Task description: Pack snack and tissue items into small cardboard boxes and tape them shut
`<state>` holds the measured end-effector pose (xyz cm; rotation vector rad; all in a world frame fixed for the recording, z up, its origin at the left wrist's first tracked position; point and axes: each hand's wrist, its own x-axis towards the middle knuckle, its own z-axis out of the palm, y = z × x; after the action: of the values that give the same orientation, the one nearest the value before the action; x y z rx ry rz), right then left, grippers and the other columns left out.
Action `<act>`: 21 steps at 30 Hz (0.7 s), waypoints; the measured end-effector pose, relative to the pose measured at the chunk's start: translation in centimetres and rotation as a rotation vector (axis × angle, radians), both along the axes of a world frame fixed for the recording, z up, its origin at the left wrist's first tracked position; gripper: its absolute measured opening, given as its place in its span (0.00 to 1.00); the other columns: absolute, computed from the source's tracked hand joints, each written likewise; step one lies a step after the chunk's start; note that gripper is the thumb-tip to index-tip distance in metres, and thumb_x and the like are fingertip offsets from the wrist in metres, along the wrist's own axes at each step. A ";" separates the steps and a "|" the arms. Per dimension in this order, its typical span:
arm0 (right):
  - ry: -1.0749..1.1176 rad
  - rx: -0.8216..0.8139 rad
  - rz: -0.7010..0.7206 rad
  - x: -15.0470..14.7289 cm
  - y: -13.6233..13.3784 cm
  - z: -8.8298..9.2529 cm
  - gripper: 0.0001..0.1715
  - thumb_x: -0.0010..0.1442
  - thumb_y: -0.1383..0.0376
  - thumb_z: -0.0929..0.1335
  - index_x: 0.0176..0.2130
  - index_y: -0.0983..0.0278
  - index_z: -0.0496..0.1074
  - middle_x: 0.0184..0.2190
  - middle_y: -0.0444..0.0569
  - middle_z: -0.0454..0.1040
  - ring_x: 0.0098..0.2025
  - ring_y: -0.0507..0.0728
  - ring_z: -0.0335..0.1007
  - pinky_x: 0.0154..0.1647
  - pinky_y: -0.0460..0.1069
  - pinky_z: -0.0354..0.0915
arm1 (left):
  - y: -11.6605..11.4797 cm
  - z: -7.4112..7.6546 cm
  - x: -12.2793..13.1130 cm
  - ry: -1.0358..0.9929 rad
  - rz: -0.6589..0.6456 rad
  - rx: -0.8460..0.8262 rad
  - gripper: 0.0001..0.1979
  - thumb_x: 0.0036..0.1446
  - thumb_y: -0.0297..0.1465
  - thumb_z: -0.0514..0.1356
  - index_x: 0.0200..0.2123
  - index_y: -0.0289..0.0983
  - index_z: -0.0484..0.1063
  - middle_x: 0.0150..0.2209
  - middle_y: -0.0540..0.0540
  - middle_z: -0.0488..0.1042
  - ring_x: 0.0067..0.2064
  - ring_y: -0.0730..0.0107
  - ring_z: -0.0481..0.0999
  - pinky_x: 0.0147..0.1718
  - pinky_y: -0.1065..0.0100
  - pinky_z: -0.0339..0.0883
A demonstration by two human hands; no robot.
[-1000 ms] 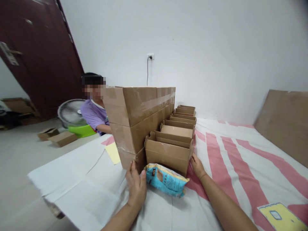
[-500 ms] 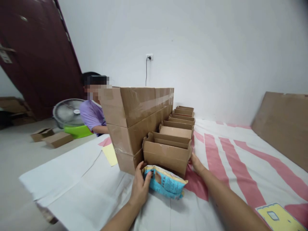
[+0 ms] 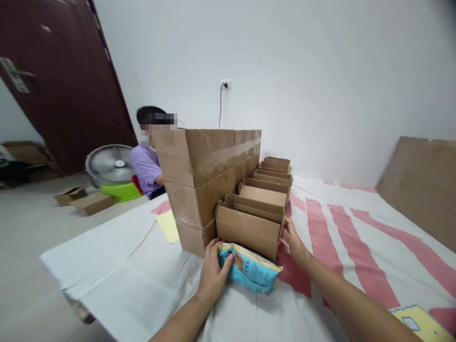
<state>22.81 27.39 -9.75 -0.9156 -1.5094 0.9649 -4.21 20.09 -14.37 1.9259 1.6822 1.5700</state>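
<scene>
Roughly between hands point(image 3: 213, 273): blue packet point(image 3: 251, 271)

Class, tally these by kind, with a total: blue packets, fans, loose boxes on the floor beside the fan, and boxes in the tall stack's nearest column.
Blue packet: 1
Fan: 1
Floor boxes beside the fan: 2
Nearest-column boxes: 3
Total: 7

No words can be read; fine print point(image 3: 259, 274) is shown on the blue packet point(image 3: 249, 269), apparently too small and blurred to be deciphered.
</scene>
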 end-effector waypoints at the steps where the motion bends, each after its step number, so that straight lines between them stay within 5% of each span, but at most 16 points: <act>1: -0.032 0.054 0.014 0.1 -0.7 0.0 0.59 0.47 0.34 0.66 0.66 0.59 0.48 0.64 0.58 0.58 0.63 0.66 0.57 0.59 0.60 0.60 | 0.0 0.1 0.1 0.008 0.009 -0.003 0.20 0.60 0.41 0.53 0.50 0.35 0.63 0.55 0.36 0.63 0.59 0.52 0.63 0.58 0.45 0.58; 5: -0.234 0.125 0.013 0.0 -3.6 -0.2 0.72 0.42 0.47 0.76 0.68 0.58 0.32 0.68 0.59 0.46 0.67 0.66 0.47 0.65 0.63 0.48 | -0.3 0.3 0.5 0.036 0.045 0.021 0.17 0.59 0.40 0.54 0.46 0.36 0.65 0.56 0.37 0.63 0.59 0.52 0.64 0.58 0.44 0.58; 9: -0.277 0.054 -0.049 -0.2 -4.8 0.4 0.69 0.45 0.56 0.76 0.68 0.56 0.31 0.66 0.59 0.51 0.63 0.65 0.56 0.59 0.62 0.61 | -0.7 0.7 0.7 0.055 0.055 0.027 0.17 0.59 0.40 0.54 0.46 0.35 0.66 0.59 0.35 0.58 0.62 0.50 0.59 0.60 0.44 0.55; 13: -0.258 0.040 0.026 1.4 -4.6 1.7 0.65 0.44 0.57 0.75 0.68 0.58 0.37 0.62 0.59 0.59 0.53 0.64 0.67 0.51 0.59 0.67 | -1.1 1.0 0.7 0.008 0.013 0.015 0.17 0.59 0.39 0.55 0.47 0.35 0.67 0.64 0.35 0.52 0.65 0.50 0.54 0.61 0.45 0.52; 18: -0.291 -0.005 0.011 4.1 -6.1 2.0 0.49 0.52 0.55 0.71 0.65 0.59 0.48 0.60 0.58 0.63 0.52 0.64 0.68 0.49 0.58 0.68 | -1.0 1.4 0.7 -0.121 -0.216 -0.158 0.20 0.60 0.40 0.54 0.53 0.37 0.64 0.52 0.39 0.71 0.55 0.56 0.70 0.54 0.52 0.63; 21: -0.355 -0.095 -0.128 4.6 -8.3 1.4 0.35 0.57 0.51 0.67 0.59 0.61 0.58 0.51 0.56 0.70 0.46 0.62 0.71 0.43 0.56 0.70 | -0.9 1.5 0.7 -0.160 -0.208 -0.179 0.19 0.59 0.40 0.56 0.50 0.37 0.66 0.49 0.40 0.74 0.51 0.57 0.72 0.52 0.54 0.64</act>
<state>27.43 19.07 -8.31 -1.2881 -1.6854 0.8150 -3.49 19.22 -12.88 1.7720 1.4524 1.4048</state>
